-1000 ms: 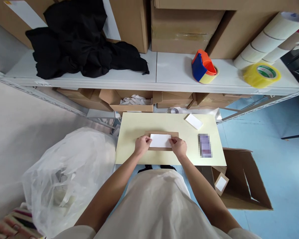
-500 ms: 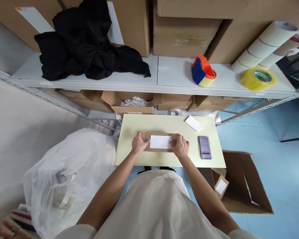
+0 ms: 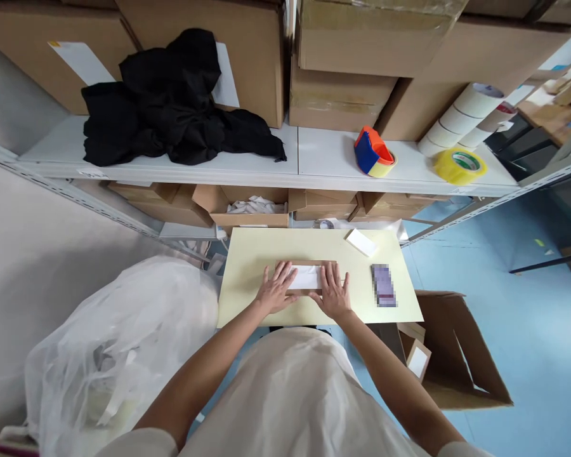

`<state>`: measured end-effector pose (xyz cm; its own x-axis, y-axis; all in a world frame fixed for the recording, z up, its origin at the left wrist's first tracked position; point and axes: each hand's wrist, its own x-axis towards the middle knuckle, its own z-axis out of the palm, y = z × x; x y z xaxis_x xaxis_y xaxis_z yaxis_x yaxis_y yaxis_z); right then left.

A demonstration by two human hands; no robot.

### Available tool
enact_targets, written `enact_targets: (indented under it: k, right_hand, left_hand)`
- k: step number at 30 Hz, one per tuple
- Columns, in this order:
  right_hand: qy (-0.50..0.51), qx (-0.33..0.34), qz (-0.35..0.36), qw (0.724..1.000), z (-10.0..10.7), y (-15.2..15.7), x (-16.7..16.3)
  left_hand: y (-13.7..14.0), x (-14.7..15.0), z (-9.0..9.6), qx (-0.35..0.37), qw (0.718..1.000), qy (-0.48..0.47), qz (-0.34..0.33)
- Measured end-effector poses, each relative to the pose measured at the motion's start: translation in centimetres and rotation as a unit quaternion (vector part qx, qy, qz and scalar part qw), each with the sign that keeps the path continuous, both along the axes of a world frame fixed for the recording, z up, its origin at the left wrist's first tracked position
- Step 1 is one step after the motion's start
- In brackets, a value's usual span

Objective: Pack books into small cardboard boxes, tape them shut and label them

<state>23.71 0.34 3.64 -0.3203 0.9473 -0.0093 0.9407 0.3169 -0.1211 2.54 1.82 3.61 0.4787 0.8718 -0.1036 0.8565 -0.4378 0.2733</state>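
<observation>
A small cardboard box (image 3: 306, 262) lies on the pale yellow table (image 3: 247, 247) in front of me, with a white label (image 3: 307, 277) on its top face. My left hand (image 3: 276, 292) rests flat over the box's left end, fingers spread and reaching onto the label's edge. Over the right end lies my right hand (image 3: 333, 292), also open, its fingers stretched out across the label's right edge. Parts of the box ends are hidden under both hands. To the right on the table are a white flat pack (image 3: 361, 242) and a blurred-out purple item (image 3: 384, 285).
Behind the table, a shelf (image 3: 323, 149) bears black cloth (image 3: 171, 108), an orange-and-blue tape dispenser (image 3: 374, 151), yellow tape (image 3: 459, 166) and large cartons. A big open carton (image 3: 476, 355) holding small boxes stands at right. A translucent plastic bag (image 3: 124, 343) stands at left.
Both hands have gone from gripping the box's ends to lying spread on its top and label. The camera view has tilted up slightly, showing more of the shelf.
</observation>
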Motion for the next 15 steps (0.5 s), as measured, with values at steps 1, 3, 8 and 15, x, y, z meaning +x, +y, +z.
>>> enact_targets:
  k: [1, 3, 8, 15]
  right_hand:
    - [-0.003, -0.001, 0.015, 1.0, 0.0, -0.4, 0.2]
    - [-0.007, -0.01, 0.035, 0.999, 0.0, -1.4, 0.4]
    - [-0.005, -0.027, -0.098, 0.995, -0.5, -3.2, 1.7]
    - [0.259, -0.091, -0.258, 0.926, -0.6, -2.4, 1.9]
  left_hand:
    - [-0.1, -0.3, 0.0, 0.001, 1.0, -0.002, 0.006]
    - [-0.4, -0.5, -0.2, 0.006, 0.999, -0.013, 0.037]
    - [-1.2, -0.9, -1.5, -0.053, 0.971, -0.11, 0.207]
    - [-1.1, -1.6, -2.8, -0.214, 0.857, -0.343, 0.321]
